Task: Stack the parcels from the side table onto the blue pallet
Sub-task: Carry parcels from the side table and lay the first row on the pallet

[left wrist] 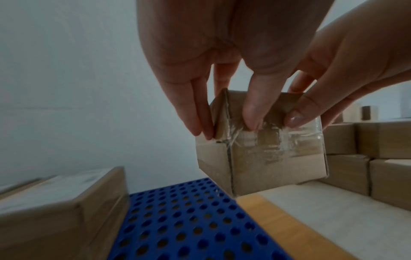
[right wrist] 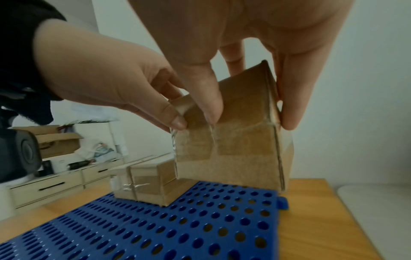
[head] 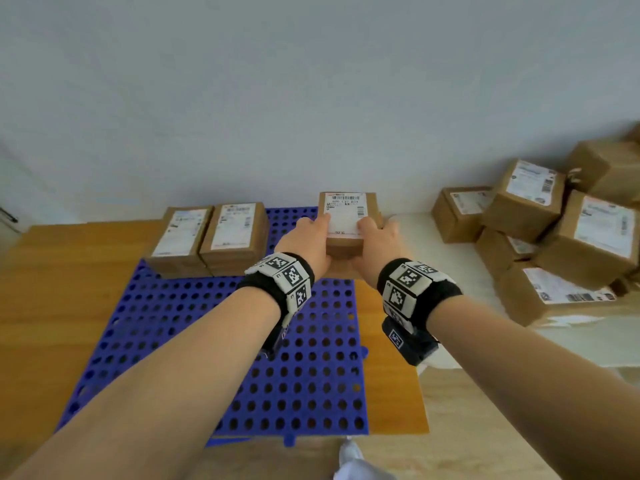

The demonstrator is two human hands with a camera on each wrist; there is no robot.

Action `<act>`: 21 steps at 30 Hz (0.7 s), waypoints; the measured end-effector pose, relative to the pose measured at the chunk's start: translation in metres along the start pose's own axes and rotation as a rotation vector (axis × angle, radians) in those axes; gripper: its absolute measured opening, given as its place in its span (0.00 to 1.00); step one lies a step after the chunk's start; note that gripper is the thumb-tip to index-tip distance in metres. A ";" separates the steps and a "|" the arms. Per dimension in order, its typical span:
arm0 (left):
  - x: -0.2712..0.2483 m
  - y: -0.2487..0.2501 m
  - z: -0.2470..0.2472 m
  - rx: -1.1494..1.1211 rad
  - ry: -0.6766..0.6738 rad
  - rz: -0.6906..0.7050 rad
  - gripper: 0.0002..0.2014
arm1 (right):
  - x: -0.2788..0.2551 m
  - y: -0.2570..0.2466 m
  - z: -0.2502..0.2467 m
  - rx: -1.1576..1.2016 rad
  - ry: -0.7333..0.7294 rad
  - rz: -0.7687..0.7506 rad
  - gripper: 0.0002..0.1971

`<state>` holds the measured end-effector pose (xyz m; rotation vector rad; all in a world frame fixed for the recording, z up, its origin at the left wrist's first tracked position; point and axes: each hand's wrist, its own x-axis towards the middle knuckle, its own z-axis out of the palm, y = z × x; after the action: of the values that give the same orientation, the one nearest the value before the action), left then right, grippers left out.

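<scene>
Blue pallet (head: pixel 194 341) flat on a wooden desk (head: pixel 62 289), carrying two parcels (head: pixel 207 237) side by side at its far left corner. Held parcel (head: pixel 348 220), label up, above the pallet's far right corner, clamped between left hand (head: pixel 306 242) and right hand (head: pixel 375 245), thumbs on the label and fingers down the sides. More parcels (head: pixel 554 230) heaped on the white side table (head: pixel 415 223) beyond the desk's right edge.

Only in the left wrist view: clear tape across the near end of the held parcel (left wrist: pixel 262 154), a thumb (left wrist: pixel 255 114) pressed on that end, and a clear gap beneath it down to the pallet (left wrist: pixel 189 228).

Only in the right wrist view: low drawers (right wrist: pixel 55 184) and an open carton (right wrist: pixel 57 140) on a shelf beyond the desk's left edge; the parcel's (right wrist: pixel 233 140) lower edge very near the pallet (right wrist: pixel 155 228), contact not clear.
</scene>
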<state>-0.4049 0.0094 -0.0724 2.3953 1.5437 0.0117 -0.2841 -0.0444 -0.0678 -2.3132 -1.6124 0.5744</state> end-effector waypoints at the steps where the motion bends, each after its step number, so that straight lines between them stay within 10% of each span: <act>1: 0.000 -0.008 0.002 0.000 -0.021 -0.027 0.35 | 0.005 -0.004 0.007 -0.003 -0.036 -0.014 0.25; 15: 0.021 -0.083 0.020 0.009 -0.209 -0.064 0.26 | 0.051 -0.032 0.077 -0.048 -0.193 -0.062 0.32; 21: 0.035 -0.135 0.008 0.187 -0.052 0.063 0.34 | 0.070 -0.048 0.091 -0.078 -0.147 0.019 0.28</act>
<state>-0.5089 0.0900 -0.1179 2.5644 1.5062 -0.1888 -0.3446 0.0371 -0.1402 -2.3949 -1.7077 0.7135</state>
